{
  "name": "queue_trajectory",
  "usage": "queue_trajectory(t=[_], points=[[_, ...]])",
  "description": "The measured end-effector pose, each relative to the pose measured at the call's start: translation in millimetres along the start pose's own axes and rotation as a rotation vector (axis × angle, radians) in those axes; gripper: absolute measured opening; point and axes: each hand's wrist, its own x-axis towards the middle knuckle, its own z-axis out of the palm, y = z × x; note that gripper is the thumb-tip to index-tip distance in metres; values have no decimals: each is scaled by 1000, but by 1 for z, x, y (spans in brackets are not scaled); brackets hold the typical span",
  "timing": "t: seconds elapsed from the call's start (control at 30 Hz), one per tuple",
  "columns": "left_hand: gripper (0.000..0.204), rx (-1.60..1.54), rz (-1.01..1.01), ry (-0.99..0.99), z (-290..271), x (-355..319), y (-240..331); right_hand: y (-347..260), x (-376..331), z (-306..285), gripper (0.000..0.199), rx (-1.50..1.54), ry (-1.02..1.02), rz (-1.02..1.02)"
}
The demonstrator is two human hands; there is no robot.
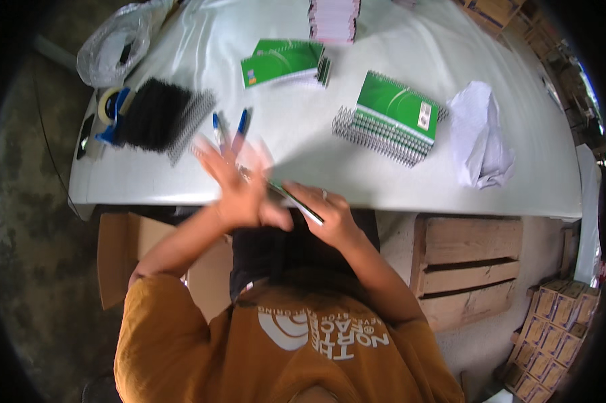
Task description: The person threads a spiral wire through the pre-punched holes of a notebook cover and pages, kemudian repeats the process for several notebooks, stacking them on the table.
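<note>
My right hand (pixel 331 216) grips a thin green-edged notebook (pixel 295 200), held edge-on just in front of the near edge of the white table (pixel 356 188). My left hand (pixel 239 183) is blurred, fingers spread, over the notebook's left end; whether it touches the notebook is unclear. Just beyond my left hand lie two blue pens (pixel 241 123). A stack of green spiral notebooks (pixel 397 114) sits to the right on the table, and another green stack (pixel 283 62) lies farther back.
Black binding coils (pixel 156 114) and a tape dispenser (pixel 111 107) lie at the table's left, with a plastic bag (pixel 114 43) behind them. Crumpled white paper (pixel 481 134) is at the right, a booklet stack (pixel 333 20) at the back. Wooden pallet (pixel 467 269) and small cartons (pixel 551 322) lower right.
</note>
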Motion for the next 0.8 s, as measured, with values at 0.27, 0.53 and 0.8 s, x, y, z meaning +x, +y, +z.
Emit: queue_trajectory(t=[0.27, 0.53, 0.8], points=[[100, -42, 126, -130, 17, -43, 22, 6, -3, 2, 45, -12, 5, 5], [120, -86, 51, -138, 12, -30, 38, 3, -1, 1, 41, 54, 21, 85], [108, -348, 40, -301, 15, -58, 59, 13, -1, 2, 41, 48, 18, 132]])
